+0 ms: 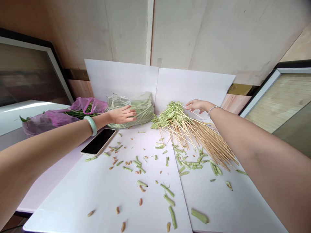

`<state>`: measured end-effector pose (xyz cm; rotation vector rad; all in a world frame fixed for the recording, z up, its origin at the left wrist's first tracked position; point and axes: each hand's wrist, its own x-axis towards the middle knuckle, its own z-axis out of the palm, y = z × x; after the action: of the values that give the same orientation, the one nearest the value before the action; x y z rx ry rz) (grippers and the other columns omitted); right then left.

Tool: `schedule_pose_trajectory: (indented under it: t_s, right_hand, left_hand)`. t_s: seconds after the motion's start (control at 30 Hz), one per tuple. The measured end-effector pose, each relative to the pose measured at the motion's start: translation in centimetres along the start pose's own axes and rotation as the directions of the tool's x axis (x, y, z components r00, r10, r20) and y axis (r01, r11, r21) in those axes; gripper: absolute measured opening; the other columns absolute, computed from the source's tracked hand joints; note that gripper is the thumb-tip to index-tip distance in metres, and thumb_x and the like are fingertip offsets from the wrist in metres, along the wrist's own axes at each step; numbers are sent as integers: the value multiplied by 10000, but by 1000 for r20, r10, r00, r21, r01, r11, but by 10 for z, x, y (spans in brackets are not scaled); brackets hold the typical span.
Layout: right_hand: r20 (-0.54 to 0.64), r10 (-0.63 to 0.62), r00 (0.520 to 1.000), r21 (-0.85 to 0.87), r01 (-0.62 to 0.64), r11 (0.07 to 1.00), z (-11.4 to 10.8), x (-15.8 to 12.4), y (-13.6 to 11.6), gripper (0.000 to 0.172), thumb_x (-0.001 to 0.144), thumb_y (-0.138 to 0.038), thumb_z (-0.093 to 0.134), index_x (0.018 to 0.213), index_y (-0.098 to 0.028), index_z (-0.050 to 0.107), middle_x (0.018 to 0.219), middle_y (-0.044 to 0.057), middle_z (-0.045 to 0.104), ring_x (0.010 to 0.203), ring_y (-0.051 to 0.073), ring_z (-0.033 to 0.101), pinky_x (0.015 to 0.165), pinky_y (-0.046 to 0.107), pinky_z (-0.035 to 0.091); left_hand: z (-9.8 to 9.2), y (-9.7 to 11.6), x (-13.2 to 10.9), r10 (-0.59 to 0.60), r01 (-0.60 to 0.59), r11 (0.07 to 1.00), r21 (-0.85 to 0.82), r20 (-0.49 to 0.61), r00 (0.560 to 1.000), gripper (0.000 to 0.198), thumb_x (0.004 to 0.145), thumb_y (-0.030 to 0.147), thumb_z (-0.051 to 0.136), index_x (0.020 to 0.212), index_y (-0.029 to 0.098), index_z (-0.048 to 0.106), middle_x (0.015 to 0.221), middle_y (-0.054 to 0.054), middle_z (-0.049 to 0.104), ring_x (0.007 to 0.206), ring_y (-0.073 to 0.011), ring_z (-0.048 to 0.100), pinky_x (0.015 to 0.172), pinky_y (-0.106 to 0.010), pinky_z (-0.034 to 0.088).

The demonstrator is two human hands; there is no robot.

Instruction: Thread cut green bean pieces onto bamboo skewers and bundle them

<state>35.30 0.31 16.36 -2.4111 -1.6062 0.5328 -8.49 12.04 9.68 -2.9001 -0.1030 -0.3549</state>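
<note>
My left hand (123, 115), with a pale green bangle on its wrist, reaches over a clear plastic bag (143, 108) of long green beans. Its fingers are stretched out and seem to rest on or just above the bag. My right hand (196, 105), wearing a beaded bracelet, hangs over a pile of wooden skewers (209, 139). Its fingers are apart and bent downward; skewer ends pass just beneath them, and no firm grip shows. Short bean pieces (173, 113) are threaded on the skewers' far ends.
A phone (98, 142) lies on the white board (92, 184). A purple bag (58, 119) with green vegetables is at the left. Loose bean pieces (199, 216) and brown beans (123, 226) are scattered in front. White panels (194, 87) stand behind.
</note>
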Motion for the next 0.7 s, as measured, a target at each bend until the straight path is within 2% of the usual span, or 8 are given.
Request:
schedule_pose_trajectory:
  t_s: [0.2, 0.4, 0.53, 0.63, 0.7]
  right_hand:
    - [-5, 73, 997, 46, -73, 996, -13, -11, 19, 368, 923, -369, 566, 1229, -167, 532, 1190, 89, 565, 987, 208, 594, 819, 416, 529]
    - [-26, 269, 963, -51, -270, 962, -16, -27, 71, 332, 917, -349, 580, 1187, -157, 556, 1162, 83, 578, 974, 202, 597, 815, 408, 529]
    - [-12, 341, 940, -77, -341, 937, -3, -48, 109, 315, 926, -361, 562, 1159, -150, 578, 1175, 102, 572, 988, 202, 591, 839, 392, 518]
    - [24, 319, 947, -30, -319, 947, 17, -67, 133, 289, 929, -353, 557, 1139, -157, 588, 1143, 78, 588, 959, 197, 600, 808, 378, 530]
    - [9, 269, 963, 25, -269, 963, 33, -78, 146, 236, 943, -345, 535, 1123, -205, 597, 1150, 73, 588, 951, 171, 598, 803, 349, 529]
  left_hand:
    - [-19, -10, -8, -84, 83, 996, -13, -20, 996, 280, 934, 197, 351, 1072, 173, 593, 1162, -92, 612, 1186, -190, 473, 1136, -563, 203]
    - [-30, -21, -21, -143, 142, 990, -19, -48, 989, 384, 962, 427, 332, 1024, 148, 589, 1087, -102, 627, 1102, -196, 483, 1118, -589, 214]
    - [-33, -31, -30, -169, 168, 986, -22, -84, 982, 492, 950, 518, 314, 1057, 119, 581, 1112, -118, 615, 1113, -203, 464, 1116, -607, 185]
    - [-35, -38, -33, -188, 187, 982, -15, -97, 977, 509, 935, 544, 334, 1073, 119, 577, 1131, -120, 602, 1116, -210, 443, 1110, -618, 174]
    - [-36, -42, -33, -198, 198, 980, -12, -103, 975, 488, 928, 538, 357, 1076, 128, 577, 1143, -119, 592, 1107, -214, 435, 1105, -623, 177]
